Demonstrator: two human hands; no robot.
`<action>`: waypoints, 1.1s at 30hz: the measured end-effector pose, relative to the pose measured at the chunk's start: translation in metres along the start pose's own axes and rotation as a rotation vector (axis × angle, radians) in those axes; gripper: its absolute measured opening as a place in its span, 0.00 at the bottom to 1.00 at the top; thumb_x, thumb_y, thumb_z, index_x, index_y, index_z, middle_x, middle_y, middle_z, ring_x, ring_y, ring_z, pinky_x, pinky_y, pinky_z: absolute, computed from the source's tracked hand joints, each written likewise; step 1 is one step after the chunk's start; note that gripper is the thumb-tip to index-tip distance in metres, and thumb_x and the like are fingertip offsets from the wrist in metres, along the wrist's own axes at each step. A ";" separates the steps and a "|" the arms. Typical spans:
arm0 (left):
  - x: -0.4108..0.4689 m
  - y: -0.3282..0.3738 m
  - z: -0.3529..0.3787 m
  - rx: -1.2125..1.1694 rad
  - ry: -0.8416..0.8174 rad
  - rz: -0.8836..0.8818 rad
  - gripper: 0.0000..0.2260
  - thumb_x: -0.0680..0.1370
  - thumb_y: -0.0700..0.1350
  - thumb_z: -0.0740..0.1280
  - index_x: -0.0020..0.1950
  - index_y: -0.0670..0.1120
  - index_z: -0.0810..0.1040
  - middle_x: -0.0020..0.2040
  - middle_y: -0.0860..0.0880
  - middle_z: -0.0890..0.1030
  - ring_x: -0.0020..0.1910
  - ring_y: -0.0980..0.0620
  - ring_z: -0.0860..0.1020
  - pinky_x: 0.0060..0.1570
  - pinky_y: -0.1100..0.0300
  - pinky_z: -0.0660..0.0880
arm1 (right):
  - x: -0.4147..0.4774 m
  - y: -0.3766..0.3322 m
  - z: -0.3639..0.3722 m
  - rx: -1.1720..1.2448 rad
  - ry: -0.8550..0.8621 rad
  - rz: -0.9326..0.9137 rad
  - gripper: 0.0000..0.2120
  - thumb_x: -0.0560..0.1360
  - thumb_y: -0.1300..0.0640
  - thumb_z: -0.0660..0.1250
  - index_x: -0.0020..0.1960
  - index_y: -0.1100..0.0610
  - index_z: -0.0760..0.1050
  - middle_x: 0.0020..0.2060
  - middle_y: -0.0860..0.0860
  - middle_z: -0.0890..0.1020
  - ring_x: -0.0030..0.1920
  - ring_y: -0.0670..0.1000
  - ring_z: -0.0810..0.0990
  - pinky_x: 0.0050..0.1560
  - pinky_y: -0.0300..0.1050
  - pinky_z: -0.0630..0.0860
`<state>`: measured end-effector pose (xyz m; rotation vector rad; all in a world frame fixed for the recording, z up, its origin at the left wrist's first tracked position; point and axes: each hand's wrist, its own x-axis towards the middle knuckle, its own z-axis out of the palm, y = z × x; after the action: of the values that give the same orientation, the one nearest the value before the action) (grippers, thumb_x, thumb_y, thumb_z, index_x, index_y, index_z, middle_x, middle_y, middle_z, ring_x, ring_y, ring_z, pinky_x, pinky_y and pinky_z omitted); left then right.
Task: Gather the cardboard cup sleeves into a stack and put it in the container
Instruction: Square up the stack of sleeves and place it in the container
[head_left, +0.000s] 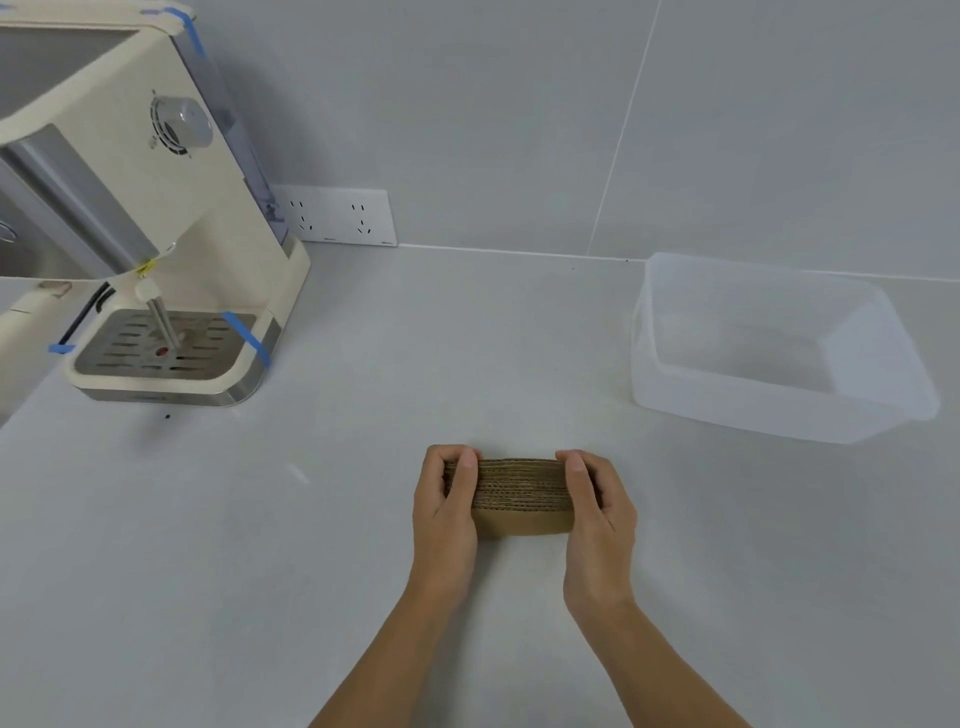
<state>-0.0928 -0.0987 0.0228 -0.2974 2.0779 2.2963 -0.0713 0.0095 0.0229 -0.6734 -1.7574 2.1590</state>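
A stack of brown cardboard cup sleeves (521, 496) stands on edge on the grey counter, its corrugated edges facing up. My left hand (448, 506) clasps its left end and my right hand (597, 512) clasps its right end, pressing the sleeves together between them. The ends of the stack are hidden under my fingers. A clear plastic container (727, 395) stands to the far right of the stack, open on top, with nothing visible inside.
A cream espresso machine (171, 260) with a metal drip tray (161, 343) and blue tape stands at the back left. A white socket panel (337, 215) is on the grey tiled wall behind the counter.
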 end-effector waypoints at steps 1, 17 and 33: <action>-0.001 -0.001 0.000 0.014 0.000 0.007 0.07 0.79 0.42 0.58 0.42 0.45 0.73 0.41 0.51 0.75 0.38 0.61 0.73 0.37 0.75 0.68 | -0.001 0.001 0.000 -0.009 0.006 -0.003 0.08 0.77 0.60 0.60 0.42 0.56 0.77 0.37 0.47 0.78 0.36 0.36 0.75 0.37 0.25 0.71; -0.003 0.001 -0.003 0.012 -0.091 -0.079 0.09 0.79 0.47 0.58 0.54 0.52 0.76 0.54 0.59 0.79 0.54 0.62 0.76 0.46 0.76 0.70 | -0.006 0.000 0.000 0.022 0.019 0.094 0.06 0.76 0.57 0.62 0.44 0.53 0.78 0.41 0.45 0.80 0.42 0.41 0.77 0.40 0.26 0.71; -0.007 -0.006 0.004 0.099 0.004 0.028 0.09 0.78 0.44 0.60 0.39 0.45 0.72 0.36 0.53 0.74 0.36 0.59 0.72 0.36 0.71 0.68 | -0.006 0.002 -0.006 -0.047 0.069 -0.030 0.09 0.76 0.61 0.61 0.39 0.57 0.75 0.33 0.47 0.76 0.33 0.38 0.74 0.35 0.26 0.70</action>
<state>-0.0855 -0.0933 0.0180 -0.2706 2.2027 2.2004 -0.0632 0.0116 0.0209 -0.7191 -1.7760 2.0565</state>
